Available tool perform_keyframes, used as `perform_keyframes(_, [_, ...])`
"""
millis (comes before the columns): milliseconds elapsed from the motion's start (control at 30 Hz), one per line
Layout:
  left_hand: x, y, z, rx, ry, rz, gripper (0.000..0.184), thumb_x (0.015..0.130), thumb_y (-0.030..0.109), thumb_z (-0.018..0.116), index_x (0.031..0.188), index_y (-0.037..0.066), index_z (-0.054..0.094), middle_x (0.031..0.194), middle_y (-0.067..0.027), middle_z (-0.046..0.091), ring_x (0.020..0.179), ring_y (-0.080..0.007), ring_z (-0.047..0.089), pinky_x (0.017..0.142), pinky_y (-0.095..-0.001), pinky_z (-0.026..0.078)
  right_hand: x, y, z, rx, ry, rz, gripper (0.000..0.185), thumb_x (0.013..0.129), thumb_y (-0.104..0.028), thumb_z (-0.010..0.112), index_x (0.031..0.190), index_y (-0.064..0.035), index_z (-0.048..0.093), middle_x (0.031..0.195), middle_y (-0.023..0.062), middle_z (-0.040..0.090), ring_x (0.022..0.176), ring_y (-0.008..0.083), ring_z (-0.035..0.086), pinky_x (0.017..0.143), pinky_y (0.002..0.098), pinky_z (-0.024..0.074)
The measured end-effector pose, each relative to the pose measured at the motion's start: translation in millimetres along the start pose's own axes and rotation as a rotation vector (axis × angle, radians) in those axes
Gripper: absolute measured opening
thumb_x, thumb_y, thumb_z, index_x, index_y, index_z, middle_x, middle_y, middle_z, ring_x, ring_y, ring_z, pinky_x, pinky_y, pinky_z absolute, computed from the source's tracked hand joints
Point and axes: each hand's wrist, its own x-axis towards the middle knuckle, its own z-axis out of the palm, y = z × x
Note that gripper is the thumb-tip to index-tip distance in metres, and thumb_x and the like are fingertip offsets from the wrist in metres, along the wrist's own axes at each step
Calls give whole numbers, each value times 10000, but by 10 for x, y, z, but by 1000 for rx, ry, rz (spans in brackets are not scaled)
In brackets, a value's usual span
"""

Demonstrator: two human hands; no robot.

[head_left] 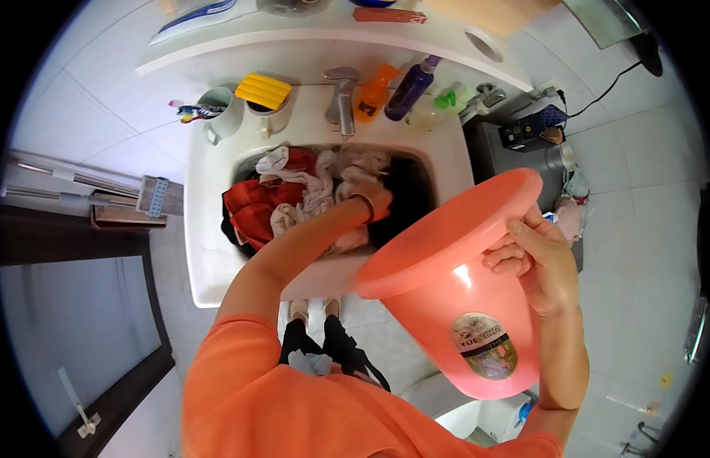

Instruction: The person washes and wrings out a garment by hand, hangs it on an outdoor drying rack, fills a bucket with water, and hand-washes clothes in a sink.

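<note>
Wet clothes fill the white sink [204, 267]: a red garment [255, 210], pale cloth [316, 187] and black clothing [407, 191] at the right. My left hand [375, 202] is down among them, its fingers curled and partly hidden at the edge of the black clothing. A pink bucket [427, 305] is tilted beside the sink's right front corner, its mouth towards the basin. My right hand [530, 263] grips its rim and side, with the thumb on the rim. The inside bottom of the bucket is hidden.
Behind the basin stand a faucet [342, 107], an orange bottle [375, 93], a purple bottle [412, 88] and a cup with a yellow sponge [265, 90]. A toothbrush cup [221, 114] is at the left. The toilet [462, 416] is below the bucket.
</note>
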Motion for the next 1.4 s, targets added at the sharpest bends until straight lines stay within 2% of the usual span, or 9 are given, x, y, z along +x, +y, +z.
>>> perform_keyframes(133, [-107,-91,1,-5,279,-134,771,707,577,548,1321,184,296,1391,-126,180,1264,-356,168,981,-549,189,-36,-29,76,-26,-9,-14,247,826,-162,528,986,22,488,776,153,614,629,193,631,553,251,536])
perform_keyframes(233, [254,-126,262,91,124,-224,862,674,628,539,1355,232,190,1423,-95,27,1284,-384,19,984,-586,118,-46,-17,102,-40,13,-2,250,825,-164,533,992,16,484,774,149,615,627,191,631,543,240,531])
perform_keyframes(333, [593,-195,568,81,480,-357,798,664,605,556,1318,234,289,1411,-64,123,1280,-347,95,997,-568,99,-13,-33,88,-54,29,-1,231,828,-150,526,989,11,489,760,144,617,614,188,630,522,228,525])
perform_keyframes(433, [-80,32,-119,267,71,-197,740,719,576,523,1317,196,306,1405,-133,121,1285,-354,83,983,-602,86,7,-17,87,-38,57,-1,195,835,-131,511,972,7,506,739,141,620,593,181,628,491,213,517])
perform_keyframes(533, [-148,-204,-141,47,50,52,518,766,421,529,1189,127,475,1293,-179,348,1233,-311,267,990,-533,184,5,-32,26,-1,51,-31,177,835,-134,515,952,-2,511,743,136,620,599,180,629,491,213,516])
perform_keyframes(700, [-780,-397,-739,195,646,-89,202,732,185,527,894,82,591,992,-82,577,941,-224,529,833,-316,383,-56,10,-64,-8,-11,-40,231,820,-140,529,988,11,483,824,142,613,640,188,633,532,220,529])
perform_keyframes(967, [-1244,-779,-1011,199,1277,-40,234,760,159,507,976,88,560,980,-74,560,959,-238,508,836,-346,380,-345,74,-51,-4,52,-74,287,811,-130,518,1042,33,466,843,133,608,630,191,631,532,217,528])
perform_keyframes(1267, [-1102,-1074,206,81,325,-526,710,803,587,359,1357,181,179,1413,-95,118,1277,-326,159,983,-496,220,-1259,649,-410,115,314,-192,196,814,-161,507,909,9,486,741,88,579,564,190,597,510,257,497])
perform_keyframes(1400, [-779,-1137,608,112,258,-563,672,822,540,354,1371,227,124,1433,-51,12,1306,-304,19,981,-564,99,-1802,1111,-753,207,500,-234,244,817,-223,534,920,-2,529,817,71,601,719,158,592,628,268,480])
